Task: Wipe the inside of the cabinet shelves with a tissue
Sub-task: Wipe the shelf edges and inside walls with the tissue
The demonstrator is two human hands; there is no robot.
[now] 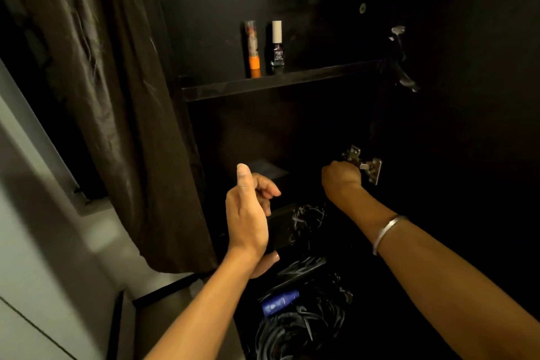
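Observation:
The dark cabinet has an upper shelf [277, 82] and a lower compartment in deep shadow. My left hand [248, 219] reaches into the lower compartment, thumb up and fingers curled around the edge of a black box [282, 226]. My right hand [342, 178], with a metal bangle on its wrist, is closed in a fist against the right inner wall, just left of a metal door hinge [366, 166]. Its back faces me, so whatever is in its palm is hidden. No tissue shows.
An orange-capped tube [253, 50] and a small white-capped bottle [277, 44] stand on the upper shelf. Tangled black cables [298, 327] and a blue tube [277, 302] lie below. A dark curtain [117, 96] hangs left. The open door [467, 126] stands right.

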